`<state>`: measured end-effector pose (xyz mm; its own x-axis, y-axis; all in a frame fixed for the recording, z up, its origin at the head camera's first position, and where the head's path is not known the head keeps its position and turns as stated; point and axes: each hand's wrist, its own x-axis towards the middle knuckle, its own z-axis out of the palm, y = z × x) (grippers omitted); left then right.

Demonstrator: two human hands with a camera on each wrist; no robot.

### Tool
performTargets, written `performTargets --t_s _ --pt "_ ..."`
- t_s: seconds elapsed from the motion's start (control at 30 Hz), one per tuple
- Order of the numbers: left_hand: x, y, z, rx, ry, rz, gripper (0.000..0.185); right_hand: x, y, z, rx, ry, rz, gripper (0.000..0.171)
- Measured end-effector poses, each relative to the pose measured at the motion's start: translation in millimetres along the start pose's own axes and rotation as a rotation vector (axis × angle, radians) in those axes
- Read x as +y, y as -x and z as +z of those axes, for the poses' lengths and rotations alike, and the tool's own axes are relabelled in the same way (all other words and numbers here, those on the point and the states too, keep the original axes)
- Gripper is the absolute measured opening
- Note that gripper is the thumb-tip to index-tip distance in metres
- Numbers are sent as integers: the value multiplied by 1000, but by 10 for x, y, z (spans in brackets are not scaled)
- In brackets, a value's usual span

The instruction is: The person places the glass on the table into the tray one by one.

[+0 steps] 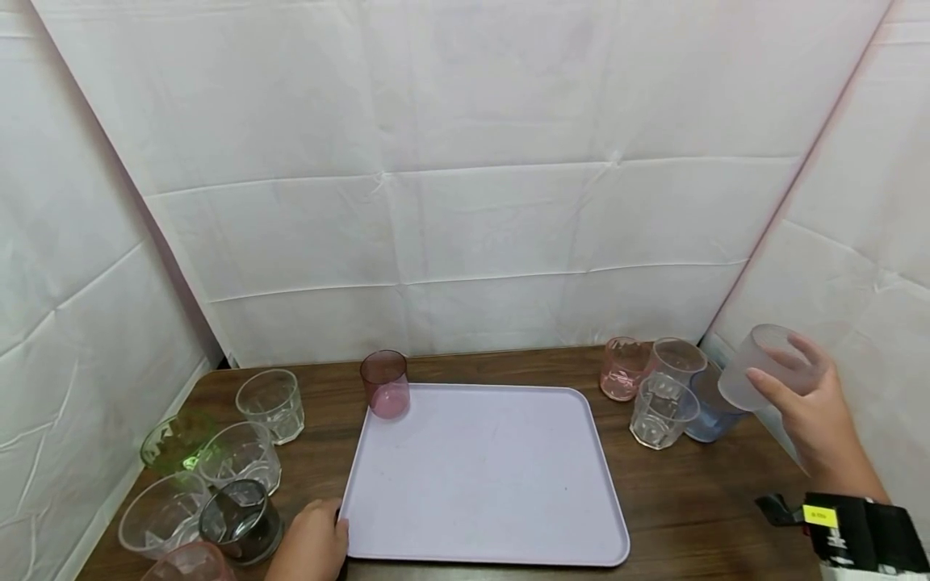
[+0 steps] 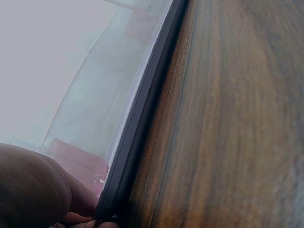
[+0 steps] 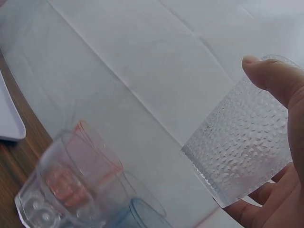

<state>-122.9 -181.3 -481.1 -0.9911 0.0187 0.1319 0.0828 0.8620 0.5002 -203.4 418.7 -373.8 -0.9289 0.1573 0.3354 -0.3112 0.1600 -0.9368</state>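
Note:
Above the table's right side, my right hand (image 1: 828, 424) grips a frosted, pebble-textured clear cup (image 1: 751, 375), tilted in the air. The right wrist view shows the thumb on one side of that cup (image 3: 237, 142) and fingers on the other. My left hand (image 1: 312, 541) is at the near left corner of a pale lavender tray (image 1: 487, 476). In the left wrist view its thumb lies over the tray's edge (image 2: 135, 114), with fingertips curled under. A pinkish-purple cup (image 1: 387, 387) stands at the tray's far left corner.
Right of the tray cluster a pink glass (image 1: 619, 379), clear glasses (image 1: 657, 420) and a blue cup (image 1: 708, 420). At left stand several clear glasses (image 1: 276, 411), a green one (image 1: 174, 444), a dark grey one (image 1: 243, 528) and a pink one (image 1: 192, 565). White cloth walls (image 1: 479, 226) enclose the wooden table.

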Motion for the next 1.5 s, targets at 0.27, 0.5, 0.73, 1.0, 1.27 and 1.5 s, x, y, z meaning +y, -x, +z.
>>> performTargets --t_s 0.27,0.5,0.73,1.0,1.27,1.5 --pt "2 6 -13 -17 -9 -12 16 -123 -68 380 -64 358 -36 82" --pt "-2 8 -9 0 -4 -2 15 -149 -98 884 -182 228 -38 82" --pt "-11 8 -20 0 3 -16 17 -117 -102 1370 -314 219 -16 82" --pt "-15 14 -40 -28 1 -38 18 28 -127 2014 -402 146 14 88" --pt "-1 65 -42 5 -3 -23 17 212 -106 2565 -437 89 32 89" --pt "12 63 -53 -20 -7 -42 18 320 -64 2970 -461 134 91 95"
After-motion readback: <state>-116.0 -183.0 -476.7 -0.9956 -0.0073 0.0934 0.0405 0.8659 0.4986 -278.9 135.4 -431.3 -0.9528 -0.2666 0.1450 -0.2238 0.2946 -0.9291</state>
